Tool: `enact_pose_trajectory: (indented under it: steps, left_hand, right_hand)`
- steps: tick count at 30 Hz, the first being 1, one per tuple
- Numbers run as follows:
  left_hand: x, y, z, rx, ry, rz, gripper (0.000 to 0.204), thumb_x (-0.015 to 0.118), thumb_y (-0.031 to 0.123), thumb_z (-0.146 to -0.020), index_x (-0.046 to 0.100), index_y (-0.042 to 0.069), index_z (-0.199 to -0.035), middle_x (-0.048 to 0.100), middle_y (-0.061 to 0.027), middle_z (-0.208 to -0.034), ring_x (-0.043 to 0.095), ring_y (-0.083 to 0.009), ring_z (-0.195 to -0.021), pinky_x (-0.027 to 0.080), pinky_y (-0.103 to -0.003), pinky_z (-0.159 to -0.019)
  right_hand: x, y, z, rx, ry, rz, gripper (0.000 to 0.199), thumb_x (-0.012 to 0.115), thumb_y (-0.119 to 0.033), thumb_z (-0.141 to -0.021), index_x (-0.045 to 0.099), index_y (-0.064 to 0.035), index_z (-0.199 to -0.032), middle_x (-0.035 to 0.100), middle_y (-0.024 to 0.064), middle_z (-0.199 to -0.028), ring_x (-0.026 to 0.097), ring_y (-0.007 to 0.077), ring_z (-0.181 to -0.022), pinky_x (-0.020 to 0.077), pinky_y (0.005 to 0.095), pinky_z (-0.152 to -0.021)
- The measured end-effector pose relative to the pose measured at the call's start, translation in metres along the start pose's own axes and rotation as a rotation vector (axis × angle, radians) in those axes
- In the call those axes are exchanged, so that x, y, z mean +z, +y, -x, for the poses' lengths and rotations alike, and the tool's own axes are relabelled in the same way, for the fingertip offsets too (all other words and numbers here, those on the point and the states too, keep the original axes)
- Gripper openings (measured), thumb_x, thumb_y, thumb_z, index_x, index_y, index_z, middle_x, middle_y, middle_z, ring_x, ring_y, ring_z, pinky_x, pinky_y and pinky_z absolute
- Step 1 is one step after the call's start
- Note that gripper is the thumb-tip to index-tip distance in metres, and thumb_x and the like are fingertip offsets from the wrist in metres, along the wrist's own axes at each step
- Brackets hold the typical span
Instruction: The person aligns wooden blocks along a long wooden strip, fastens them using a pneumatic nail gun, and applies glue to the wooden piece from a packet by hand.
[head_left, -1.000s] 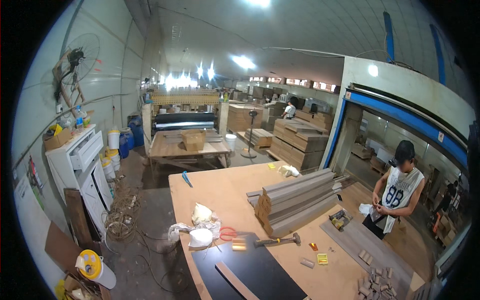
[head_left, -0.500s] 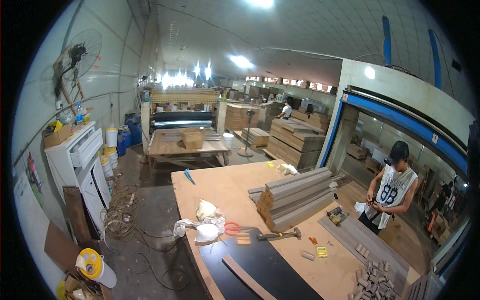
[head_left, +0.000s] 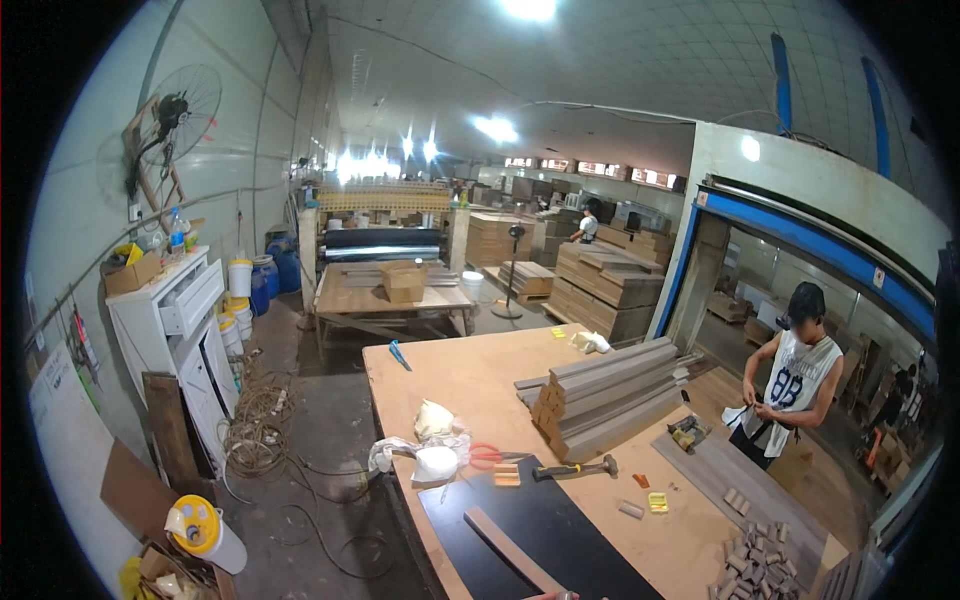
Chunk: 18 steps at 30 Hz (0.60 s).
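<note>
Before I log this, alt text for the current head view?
A long brown strip lies on a black panel on a tan worktable. Farther back are a hammer and stacked brown profiles; a co-worker stands at right.

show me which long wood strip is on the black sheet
The single wood strip running to the picture's lower edge: it's the only one on the black sheet, while the other strips are piled together farther back.

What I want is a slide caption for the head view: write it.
Workbench with a narrow wooden strip over a black panel, a hammer and stacked wooden lengths beyond.
</note>
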<state>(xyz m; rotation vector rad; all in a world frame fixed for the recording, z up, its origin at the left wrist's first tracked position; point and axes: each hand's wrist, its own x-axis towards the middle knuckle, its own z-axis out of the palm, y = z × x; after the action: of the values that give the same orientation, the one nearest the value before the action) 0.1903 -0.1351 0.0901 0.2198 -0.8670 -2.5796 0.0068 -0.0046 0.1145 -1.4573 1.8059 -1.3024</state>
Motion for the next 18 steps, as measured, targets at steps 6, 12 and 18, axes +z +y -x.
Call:
enact_pose_trajectory:
  steps: [6,12,18]
  left_hand:
    - [-0.015,-0.019,-0.006,0.026,0.086,-0.389,0.059,0.079,0.007,-0.095,0.052,0.006,-0.147,0.068,-0.0062,-0.124,0.065,-0.0162,-0.113,0.056,-0.033,-0.095]
    - [-0.027,-0.031,-0.012,0.023,0.04,-0.494,0.051,0.08,0.012,-0.097,0.058,0.005,-0.142,0.069,-0.0054,-0.126,0.064,-0.0169,-0.117,0.053,-0.038,-0.104]
    - [-0.021,-0.022,-0.01,-0.071,0.069,-0.528,0.042,0.079,0.016,-0.098,0.064,0.005,-0.136,0.07,-0.0043,-0.125,0.063,-0.0167,-0.118,0.052,-0.037,-0.105]
  right_hand:
    - [0.021,0.018,0.021,0.06,-0.009,0.069,0.067,0.089,-0.027,-0.088,0.061,-0.0052,-0.145,0.066,0.0192,-0.135,0.064,0.0333,-0.125,0.0519,0.0454,-0.105]
    - [0.014,0.029,0.031,0.122,-0.017,0.076,0.057,0.086,-0.017,-0.088,0.065,-0.0095,-0.141,0.07,0.0145,-0.126,0.068,0.0275,-0.114,0.0556,0.0408,-0.095]
    - [0.011,0.024,0.035,0.128,-0.005,-0.001,0.06,0.085,-0.009,-0.087,0.064,-0.0118,-0.143,0.07,0.0097,-0.12,0.069,0.0207,-0.105,0.0569,0.0342,-0.089]
